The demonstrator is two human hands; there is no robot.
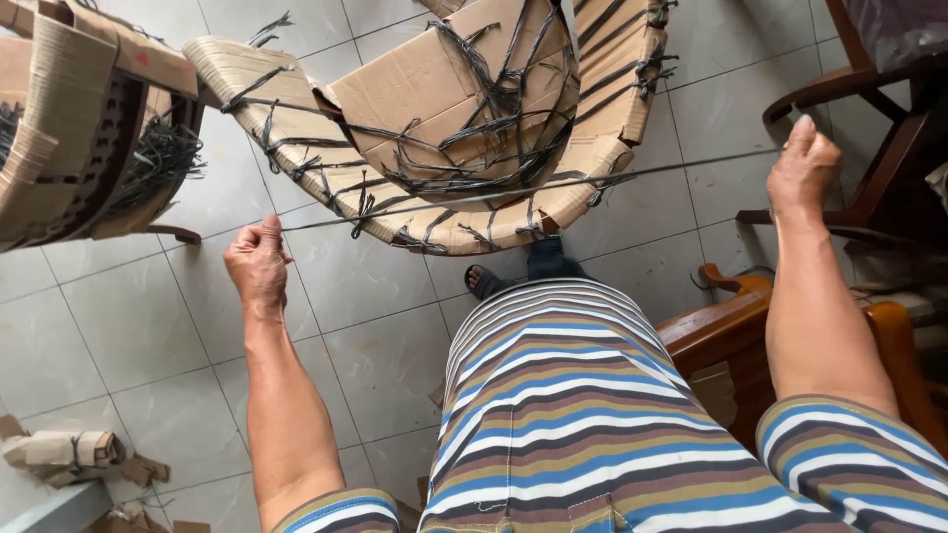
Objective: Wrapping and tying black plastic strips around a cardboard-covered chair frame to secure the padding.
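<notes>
The person is stretching a long dark strap (523,190) taut between both hands, and it is running in a nearly straight line across the middle of the frame, rising slightly toward the right. The left hand (259,263), at centre left, is closing into a fist with its fingers clamped on the strap's lower end; the right hand (802,164), at upper right, is likewise gripping the higher end with fingers curled together around it. Both forearms are reaching up and outward from the bottom of the frame, wide apart, elbows low, wrists roughly straight, the right arm extending farther and higher than the left. Behind the strap, in the upper centre, a curved bundle of flattened cardboard (444,109) laced with similar dark straps is resting on the tiled floor (375,345), and another cardboard stack (69,118) is sitting at upper left. A small tied cardboard scrap (64,449) is lying at lower left, and a wooden chair (721,316) is standing at right. To handle this well, it seems wise to be keeping even tension from both ends, holding the strap flat and untwisted, and gripping near the ends so it is not slipping through the fists.
</notes>
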